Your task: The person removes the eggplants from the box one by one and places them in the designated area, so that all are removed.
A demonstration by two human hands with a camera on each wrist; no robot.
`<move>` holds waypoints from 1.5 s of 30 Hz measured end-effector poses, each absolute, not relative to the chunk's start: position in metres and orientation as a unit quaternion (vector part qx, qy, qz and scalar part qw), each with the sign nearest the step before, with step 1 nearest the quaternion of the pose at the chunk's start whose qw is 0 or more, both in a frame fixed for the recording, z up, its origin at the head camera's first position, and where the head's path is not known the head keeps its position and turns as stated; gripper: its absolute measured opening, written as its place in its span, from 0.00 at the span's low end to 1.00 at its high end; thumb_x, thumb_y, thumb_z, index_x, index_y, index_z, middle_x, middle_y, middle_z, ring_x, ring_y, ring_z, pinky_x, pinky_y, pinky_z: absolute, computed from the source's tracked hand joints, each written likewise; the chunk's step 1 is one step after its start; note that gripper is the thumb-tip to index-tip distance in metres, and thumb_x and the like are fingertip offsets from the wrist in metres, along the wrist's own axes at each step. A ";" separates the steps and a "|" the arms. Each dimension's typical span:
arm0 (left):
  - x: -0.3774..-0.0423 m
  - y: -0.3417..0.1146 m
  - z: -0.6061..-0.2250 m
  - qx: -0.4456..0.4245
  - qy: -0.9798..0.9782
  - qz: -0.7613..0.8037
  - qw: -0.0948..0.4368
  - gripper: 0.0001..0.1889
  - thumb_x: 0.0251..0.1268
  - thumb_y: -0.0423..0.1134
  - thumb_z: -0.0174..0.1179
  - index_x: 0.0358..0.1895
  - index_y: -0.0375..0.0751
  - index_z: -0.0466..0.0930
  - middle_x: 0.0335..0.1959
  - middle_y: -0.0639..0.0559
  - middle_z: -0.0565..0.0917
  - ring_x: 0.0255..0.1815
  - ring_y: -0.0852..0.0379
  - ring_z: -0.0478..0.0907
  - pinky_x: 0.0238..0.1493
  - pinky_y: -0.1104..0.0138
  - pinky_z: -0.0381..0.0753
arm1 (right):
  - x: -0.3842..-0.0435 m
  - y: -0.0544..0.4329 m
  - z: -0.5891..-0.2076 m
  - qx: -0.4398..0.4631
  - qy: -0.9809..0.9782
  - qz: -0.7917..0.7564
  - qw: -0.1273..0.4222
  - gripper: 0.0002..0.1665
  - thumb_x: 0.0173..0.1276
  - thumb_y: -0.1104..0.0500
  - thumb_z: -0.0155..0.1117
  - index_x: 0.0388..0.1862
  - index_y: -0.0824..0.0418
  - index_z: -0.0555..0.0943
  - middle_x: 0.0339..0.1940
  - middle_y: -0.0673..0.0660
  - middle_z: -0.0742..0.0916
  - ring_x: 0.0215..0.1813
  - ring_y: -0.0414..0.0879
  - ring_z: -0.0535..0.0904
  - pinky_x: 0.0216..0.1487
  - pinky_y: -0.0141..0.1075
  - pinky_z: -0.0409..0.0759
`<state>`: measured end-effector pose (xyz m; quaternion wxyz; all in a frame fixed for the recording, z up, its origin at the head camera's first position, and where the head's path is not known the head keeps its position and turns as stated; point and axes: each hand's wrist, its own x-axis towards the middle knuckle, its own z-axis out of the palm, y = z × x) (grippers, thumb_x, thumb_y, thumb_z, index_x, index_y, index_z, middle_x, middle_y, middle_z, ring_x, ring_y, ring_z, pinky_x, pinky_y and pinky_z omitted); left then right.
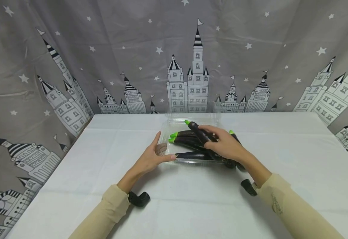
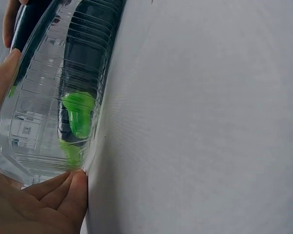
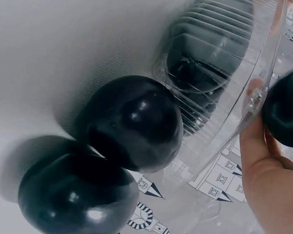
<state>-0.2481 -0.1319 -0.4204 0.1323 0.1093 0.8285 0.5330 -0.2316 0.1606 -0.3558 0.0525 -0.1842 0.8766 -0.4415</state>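
Head view: one, worn above and behind both grips, facing forward and down; farthest of the three, taking in left grip (image 1: 148,161), right grip (image 1: 227,145), surface (image 1: 174,205) and backdrop (image 1: 150,36). Left wrist view: one, close behind left grip, low and turned sideways, facing the clear container (image 2: 36,114) before its fingers. Right wrist view: one, close beside right grip, tilted, facing eggplant ends (image 3: 134,122). Shared by both wrist views: container, from opposite ends.
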 end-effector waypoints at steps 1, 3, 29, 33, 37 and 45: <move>-0.248 -0.132 -0.420 0.109 0.828 0.533 0.133 0.63 0.53 0.53 0.74 0.81 0.52 0.32 0.72 0.33 0.63 0.74 0.41 0.58 0.71 0.46 0.55 | -0.231 0.162 -0.356 -0.184 0.875 -0.445 0.051 0.36 0.65 0.60 0.61 0.74 0.52 0.68 0.69 0.59 0.73 0.54 0.59 0.75 0.49 0.52 0.75; -0.248 -0.132 -0.421 0.111 0.826 0.535 0.135 0.63 0.54 0.53 0.74 0.81 0.52 0.32 0.72 0.33 0.63 0.74 0.42 0.58 0.71 0.46 0.55 | -0.230 0.164 -0.357 -0.192 0.873 -0.447 0.039 0.36 0.67 0.60 0.62 0.74 0.53 0.68 0.69 0.60 0.73 0.56 0.59 0.74 0.52 0.54 0.74; -0.249 -0.127 -0.418 0.112 0.826 0.534 0.138 0.62 0.55 0.51 0.74 0.81 0.56 0.31 0.73 0.35 0.63 0.75 0.44 0.58 0.72 0.48 0.53 | -0.217 0.202 -0.347 -0.140 0.866 -0.480 0.013 0.39 0.68 0.53 0.68 0.75 0.56 0.65 0.63 0.68 0.76 0.54 0.58 0.78 0.50 0.53 0.77; -0.249 -0.128 -0.419 0.110 0.828 0.533 0.135 0.62 0.54 0.52 0.74 0.81 0.55 0.32 0.73 0.35 0.63 0.75 0.44 0.58 0.72 0.47 0.54 | -0.215 0.212 -0.346 -0.123 0.870 -0.478 0.015 0.39 0.68 0.53 0.67 0.76 0.55 0.65 0.64 0.69 0.74 0.58 0.60 0.75 0.49 0.53 0.76; -0.249 -0.129 -0.421 0.108 0.827 0.536 0.134 0.63 0.53 0.51 0.75 0.81 0.53 0.32 0.73 0.34 0.63 0.74 0.44 0.59 0.72 0.48 0.55 | -0.212 0.226 -0.352 -0.104 0.878 -0.468 0.018 0.40 0.69 0.52 0.67 0.76 0.55 0.64 0.64 0.69 0.74 0.61 0.62 0.73 0.52 0.56 0.75; -0.248 -0.131 -0.420 0.105 0.830 0.531 0.136 0.63 0.54 0.53 0.74 0.81 0.53 0.32 0.73 0.35 0.64 0.74 0.43 0.58 0.71 0.47 0.56 | -0.208 0.253 -0.361 -0.081 0.891 -0.446 0.010 0.39 0.70 0.50 0.64 0.77 0.56 0.64 0.65 0.71 0.72 0.62 0.65 0.70 0.50 0.56 0.73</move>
